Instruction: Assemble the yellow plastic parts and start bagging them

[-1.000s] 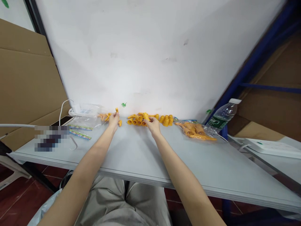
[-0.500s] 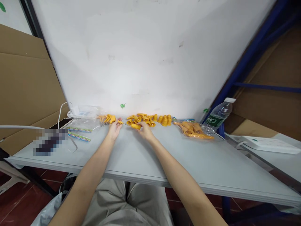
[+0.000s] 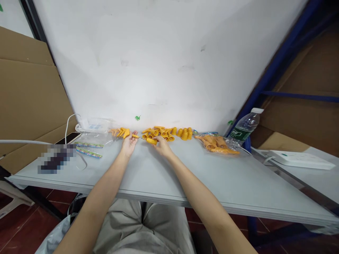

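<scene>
My left hand has its fingers closed on a slim yellow plastic piece. A thin metal chain runs from that piece toward a yellow plastic cup. Thumb and fingers of my right hand pinch this cup, which lies on its side just above the table. Behind it is a pile of yellow cone-shaped pieces, some with their hollow ends facing me. More yellow pieces with chains lie beyond my left hand. Several yellow cups stand upright to the right.
A clear bag of yellow parts and a tilted water bottle are on the right. Flat plastic bags, a white cable and a phone lie left. A white panel rises behind the table.
The yellow cup in my right hand has turned, so more of its side shows, and has shifted slightly left. My left hand keeps its hold. The view has moved a little.
</scene>
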Action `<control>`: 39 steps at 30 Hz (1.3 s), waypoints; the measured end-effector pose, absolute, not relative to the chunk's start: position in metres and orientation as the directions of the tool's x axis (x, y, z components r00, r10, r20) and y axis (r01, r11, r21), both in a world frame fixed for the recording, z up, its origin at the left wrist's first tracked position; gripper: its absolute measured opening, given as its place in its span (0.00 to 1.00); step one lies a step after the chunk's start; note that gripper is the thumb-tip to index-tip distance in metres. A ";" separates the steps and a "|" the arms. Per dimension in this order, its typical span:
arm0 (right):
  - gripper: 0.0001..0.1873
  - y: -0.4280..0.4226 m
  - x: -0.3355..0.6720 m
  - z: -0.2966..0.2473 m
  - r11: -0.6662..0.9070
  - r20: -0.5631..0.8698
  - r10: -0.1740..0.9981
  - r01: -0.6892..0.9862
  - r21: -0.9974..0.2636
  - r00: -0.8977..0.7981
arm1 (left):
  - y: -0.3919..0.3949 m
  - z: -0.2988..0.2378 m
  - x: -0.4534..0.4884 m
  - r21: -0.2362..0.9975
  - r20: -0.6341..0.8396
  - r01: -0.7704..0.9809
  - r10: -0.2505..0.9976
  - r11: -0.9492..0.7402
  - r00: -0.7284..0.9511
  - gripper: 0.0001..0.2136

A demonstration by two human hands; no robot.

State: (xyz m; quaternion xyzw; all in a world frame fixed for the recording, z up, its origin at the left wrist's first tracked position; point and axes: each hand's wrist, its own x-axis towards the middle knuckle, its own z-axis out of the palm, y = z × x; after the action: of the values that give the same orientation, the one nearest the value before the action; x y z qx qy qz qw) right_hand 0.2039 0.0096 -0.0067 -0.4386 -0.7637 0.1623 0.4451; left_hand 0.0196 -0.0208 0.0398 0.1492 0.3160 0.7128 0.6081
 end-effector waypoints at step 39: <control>0.25 0.013 0.220 -0.001 0.493 0.450 0.870 0.355 -0.795 -0.200 | -0.025 0.017 0.006 0.845 0.314 0.452 0.949 -0.284 0.009 0.15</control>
State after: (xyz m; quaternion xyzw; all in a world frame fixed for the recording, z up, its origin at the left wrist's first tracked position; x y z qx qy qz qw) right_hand 0.2200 0.0127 -0.0010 -0.4228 -0.7246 0.2738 0.4703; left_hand 0.0062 -0.0246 0.0174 0.6566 0.5335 0.4593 0.2706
